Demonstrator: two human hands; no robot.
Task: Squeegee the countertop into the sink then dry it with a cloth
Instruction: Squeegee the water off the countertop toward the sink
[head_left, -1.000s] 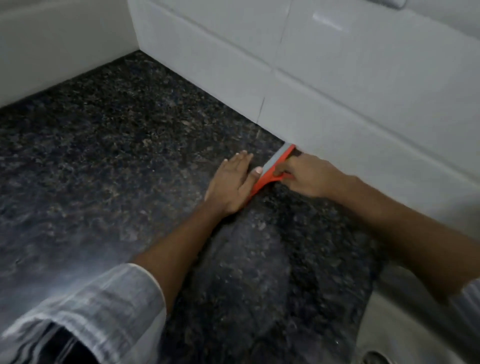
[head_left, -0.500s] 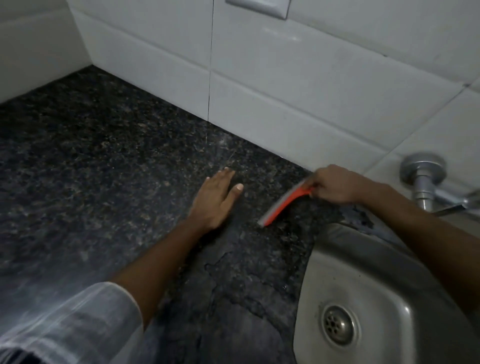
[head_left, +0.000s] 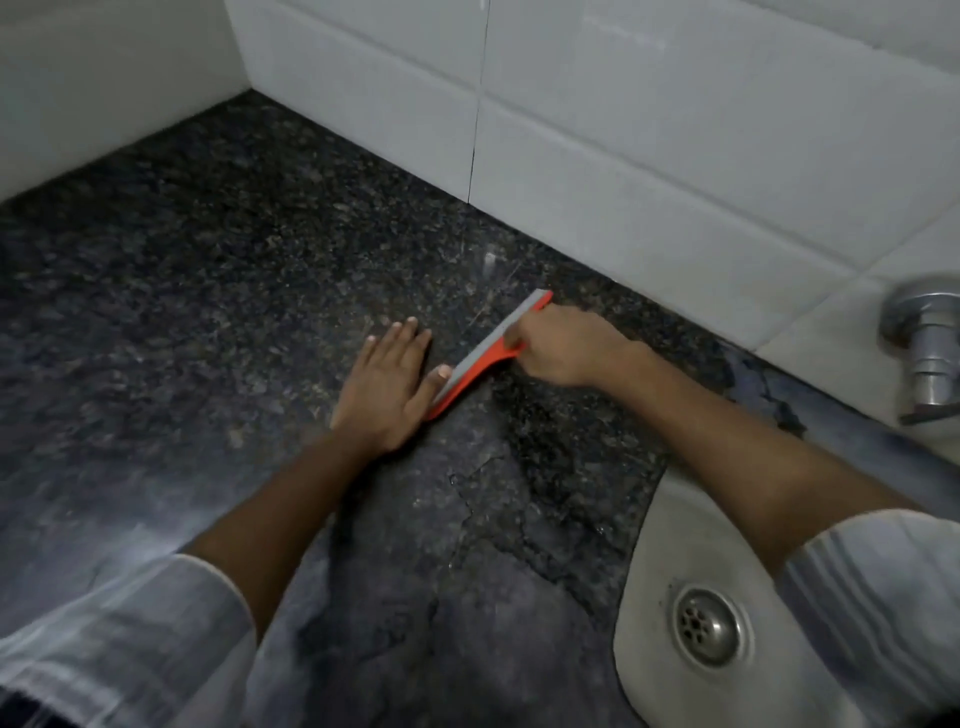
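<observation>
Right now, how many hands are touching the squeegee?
2. The right hand grips the squeegee at its upper part, near the wall. The left hand lies flat on the countertop, its thumb against the lower blade end.

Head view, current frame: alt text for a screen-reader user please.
A right hand grips an orange squeegee on a dark speckled countertop, while the left hand lies flat beside its blade. A steel sink sits lower right, below a white-tiled wall.
</observation>
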